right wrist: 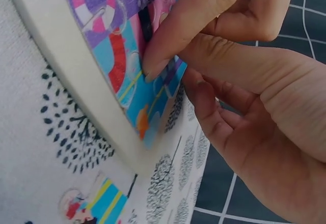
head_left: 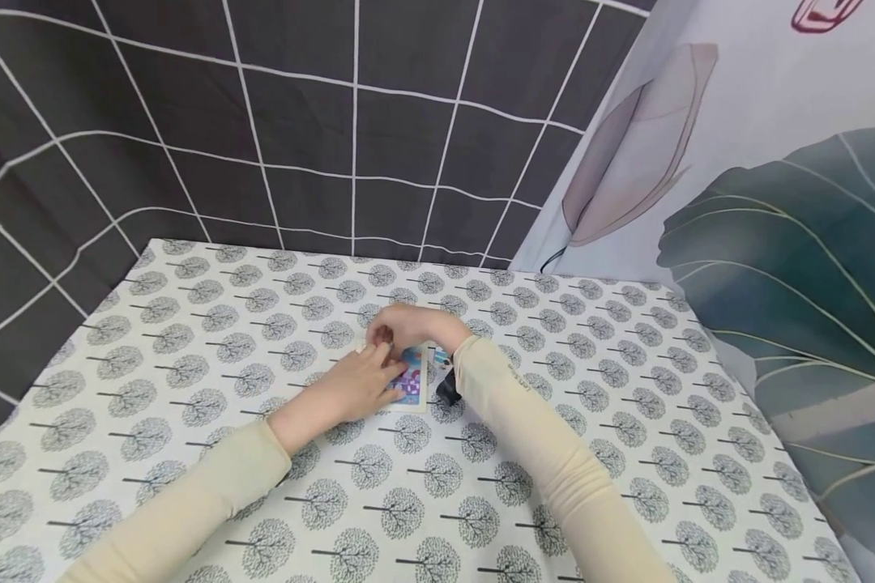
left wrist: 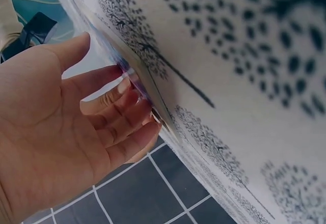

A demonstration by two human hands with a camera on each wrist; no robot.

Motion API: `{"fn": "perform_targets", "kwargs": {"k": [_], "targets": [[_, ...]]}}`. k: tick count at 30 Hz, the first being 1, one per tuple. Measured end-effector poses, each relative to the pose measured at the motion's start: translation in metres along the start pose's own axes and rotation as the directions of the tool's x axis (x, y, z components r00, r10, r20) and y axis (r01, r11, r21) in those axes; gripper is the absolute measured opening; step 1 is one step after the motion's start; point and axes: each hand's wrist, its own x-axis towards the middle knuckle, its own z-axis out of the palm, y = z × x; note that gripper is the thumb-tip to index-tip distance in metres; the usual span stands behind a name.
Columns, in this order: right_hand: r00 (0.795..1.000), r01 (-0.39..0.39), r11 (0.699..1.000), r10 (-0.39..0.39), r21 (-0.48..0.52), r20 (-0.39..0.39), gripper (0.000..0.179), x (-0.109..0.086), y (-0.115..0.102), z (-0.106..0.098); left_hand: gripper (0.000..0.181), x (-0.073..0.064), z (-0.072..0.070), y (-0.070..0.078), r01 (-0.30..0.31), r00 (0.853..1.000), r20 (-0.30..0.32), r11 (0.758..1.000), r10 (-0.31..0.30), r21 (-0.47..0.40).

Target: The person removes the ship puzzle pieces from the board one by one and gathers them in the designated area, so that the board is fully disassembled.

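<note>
- Jigsaw puzzle is lying on the tree-print tablecloth, under and between both hands; its cream border is showing in the right wrist view.
- Left hand is reaching over the puzzle from the near side, fingers loosely spread; it is not appearing to grip anything, and one fingertip is touching the printed surface.
- Right hand is bending in at the far edge, thumb and fingers curling close to the left fingers. Whether it is pinching a piece: cannot tell.
- Loose puzzle piece, striped blue and yellow, is lying on the cloth just outside the border, near a corner.
- Step in hand, as judged: working at pieces near the far edge. Doing it well would mean steadying neighbouring pieces with flat left fingers, lining up tabs before pressing straight down, and not forcing or lifting a seated edge.
- Overlapping fingers are hiding the far-left part of the picture and the right fingertips.
- Left wrist view is showing the puzzle nearly edge-on, so its picture is barely reading.
- Right wrist view is cutting off the near end of the puzzle.
</note>
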Motion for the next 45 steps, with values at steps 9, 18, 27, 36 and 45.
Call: {"fn": "perform_targets", "kwargs": {"k": [9,18,27,36,45], "targets": [[1.000,-0.017,0.993,0.019,0.115,-0.018,0.041,-0.001,0.005,0.003,0.056,0.000,0.001,-0.002,-0.006,1.000,-0.012,1.000,0.005,-0.025],[0.990,-0.089,0.986,0.102,0.145,-0.092,0.035,-0.004,0.004,0.004,0.055,0.002,0.003,-0.003,-0.010,1.000,-0.019,1.000,0.010,-0.009],[0.979,-0.057,0.990,0.081,0.131,-0.186,0.026,-0.012,0.015,0.014,0.057,0.000,0.007,-0.008,-0.012,1.000,-0.004,0.999,0.012,-0.032],[0.984,0.037,0.985,-0.007,0.168,-0.178,0.043,-0.027,0.025,0.019,0.056,-0.015,0.007,-0.016,-0.034,0.999,0.018,0.996,0.035,-0.087],[0.979,0.079,0.984,-0.047,0.158,-0.198,0.036,-0.033,0.024,0.020,0.055,-0.027,-0.002,-0.017,-0.002,0.992,0.126,0.990,0.020,-0.139]]}}
